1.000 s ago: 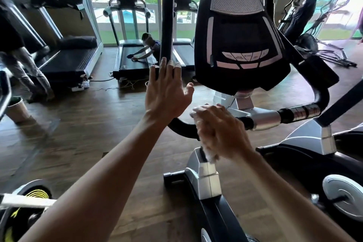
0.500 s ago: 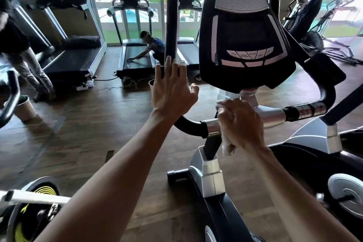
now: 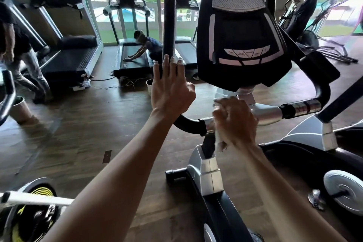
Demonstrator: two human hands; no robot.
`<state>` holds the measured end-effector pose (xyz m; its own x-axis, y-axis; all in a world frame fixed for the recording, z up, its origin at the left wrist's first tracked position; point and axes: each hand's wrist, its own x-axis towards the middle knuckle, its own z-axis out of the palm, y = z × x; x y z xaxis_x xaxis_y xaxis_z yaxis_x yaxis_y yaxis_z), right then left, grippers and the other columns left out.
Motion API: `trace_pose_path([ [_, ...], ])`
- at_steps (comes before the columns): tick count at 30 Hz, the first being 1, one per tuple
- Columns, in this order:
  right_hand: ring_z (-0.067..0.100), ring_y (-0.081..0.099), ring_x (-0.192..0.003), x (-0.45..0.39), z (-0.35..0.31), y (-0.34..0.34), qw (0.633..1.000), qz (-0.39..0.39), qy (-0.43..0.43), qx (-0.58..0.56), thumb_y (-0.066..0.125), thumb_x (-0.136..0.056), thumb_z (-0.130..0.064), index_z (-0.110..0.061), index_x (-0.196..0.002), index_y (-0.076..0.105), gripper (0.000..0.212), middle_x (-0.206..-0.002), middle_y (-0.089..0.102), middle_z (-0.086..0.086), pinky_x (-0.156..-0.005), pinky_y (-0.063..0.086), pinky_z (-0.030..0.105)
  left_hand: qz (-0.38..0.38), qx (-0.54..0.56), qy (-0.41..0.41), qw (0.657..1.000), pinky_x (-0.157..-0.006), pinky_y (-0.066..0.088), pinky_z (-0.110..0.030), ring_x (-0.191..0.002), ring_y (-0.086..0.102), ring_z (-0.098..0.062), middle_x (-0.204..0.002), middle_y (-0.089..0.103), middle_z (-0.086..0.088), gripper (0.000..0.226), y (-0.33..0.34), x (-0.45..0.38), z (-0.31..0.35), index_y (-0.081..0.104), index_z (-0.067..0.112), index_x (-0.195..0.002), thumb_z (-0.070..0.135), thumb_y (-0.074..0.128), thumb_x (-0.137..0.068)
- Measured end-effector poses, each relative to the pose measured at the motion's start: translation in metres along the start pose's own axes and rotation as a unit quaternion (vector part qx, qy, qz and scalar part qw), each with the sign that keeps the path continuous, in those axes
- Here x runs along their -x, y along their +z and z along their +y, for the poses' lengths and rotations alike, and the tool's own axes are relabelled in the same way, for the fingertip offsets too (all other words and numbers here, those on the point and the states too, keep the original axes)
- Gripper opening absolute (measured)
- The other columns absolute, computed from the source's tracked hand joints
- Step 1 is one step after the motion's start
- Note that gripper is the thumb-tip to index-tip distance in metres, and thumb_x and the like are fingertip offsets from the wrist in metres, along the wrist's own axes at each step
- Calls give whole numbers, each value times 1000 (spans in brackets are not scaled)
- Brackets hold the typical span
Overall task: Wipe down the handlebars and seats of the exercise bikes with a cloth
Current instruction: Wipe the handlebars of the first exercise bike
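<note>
White cloth [image 3: 219,142] shows as a crumpled fold under your right hand [image 3: 234,122], which curls round it and presses it onto the handlebar [image 3: 269,113] where the smooth chrome tube meets the black foam grip. A little more cloth peeks out above your knuckles. The bar runs on to the right through a black collar and a ribbed metal sensor band [image 3: 305,106], then bends upward in black padding. Your left hand [image 3: 170,88] is flat, fingers straight and close together, laid against the base of the upright black grip [image 3: 169,15], a round padded post that rises to the top of the view; it holds nothing.

Above the bar sits the console [image 3: 239,35], a glossy black shield shape with a grey mesh panel at its head and a row of pale buttons low on its face. Below your right hand a black stem drops into a silver, angular plastic housing [image 3: 206,171] on the bike's frame.

Dark wood planks [image 3: 88,133] cover the floor. Treadmills [image 3: 133,57] stand along the tall windows; a person crouches on one belt with an arm stretched over it, and another person stands at the far left beside a pale bucket [image 3: 20,108]. A yellow-ringed flywheel [image 3: 39,192] fills the lower left corner.
</note>
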<state>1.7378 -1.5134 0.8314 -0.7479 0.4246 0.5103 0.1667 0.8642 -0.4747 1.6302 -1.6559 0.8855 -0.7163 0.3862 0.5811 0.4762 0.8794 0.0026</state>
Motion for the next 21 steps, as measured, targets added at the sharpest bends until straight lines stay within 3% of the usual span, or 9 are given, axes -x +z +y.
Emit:
trace_pose_path([
  [3, 21, 59, -109, 23, -36, 16, 993, -31, -109, 21, 39, -92, -48, -33, -120, 65, 41, -121, 65, -9, -89, 49, 43, 10, 1, 3, 1000, -126, 12, -52, -156, 19, -34, -161, 35, -20, 70, 1, 1, -1, 33, 3, -154, 32, 46, -92],
  [6, 20, 62, -103, 20, -18, 14, 979, -35, -201, 10, 43, -96, -45, -31, -124, 64, 38, -118, 64, -9, -79, 53, 38, 3, 6, 25, 1000, -128, 4, -50, -157, 14, -31, -167, 24, -19, 74, 0, 4, -7, 21, 4, -160, 30, 47, -96],
  [10, 19, 61, -103, 5, 17, -1, 991, 9, -130, -4, 41, -94, -43, -34, -120, 66, 37, -111, 65, -11, -82, 51, 38, 7, 2, 31, 1000, -129, 0, -48, -159, 7, -30, -170, 14, -18, 76, 2, 7, -7, 12, 3, -162, 29, 43, -98],
  [13, 22, 60, -106, 11, -5, 9, 997, 28, -67, 15, 38, -91, -42, -30, -117, 70, 42, -116, 67, -8, -86, 47, 41, 8, -1, 14, 1000, -129, -1, -48, -159, 4, -30, -170, 9, -19, 77, 6, 6, -5, 8, 1, -162, 27, 41, -97],
  [18, 30, 64, -92, 15, -53, 17, 988, -65, -94, 100, 28, -92, -55, -23, -104, 66, 51, -102, 67, -1, -79, 51, 43, -13, -1, 22, 1000, -129, -1, -47, -159, -3, -30, -170, 0, -21, 75, 6, 5, -7, 1, 0, -162, 29, 36, -102],
  [21, 27, 62, -98, 16, -46, 14, 984, -94, -132, 73, 38, -96, -60, -25, -111, 58, 43, -106, 62, -4, -80, 50, 44, -28, 7, 24, 999, -129, -3, -45, -159, -6, -29, -170, -3, -21, 75, 4, 6, -7, -1, 0, -162, 29, 36, -103],
])
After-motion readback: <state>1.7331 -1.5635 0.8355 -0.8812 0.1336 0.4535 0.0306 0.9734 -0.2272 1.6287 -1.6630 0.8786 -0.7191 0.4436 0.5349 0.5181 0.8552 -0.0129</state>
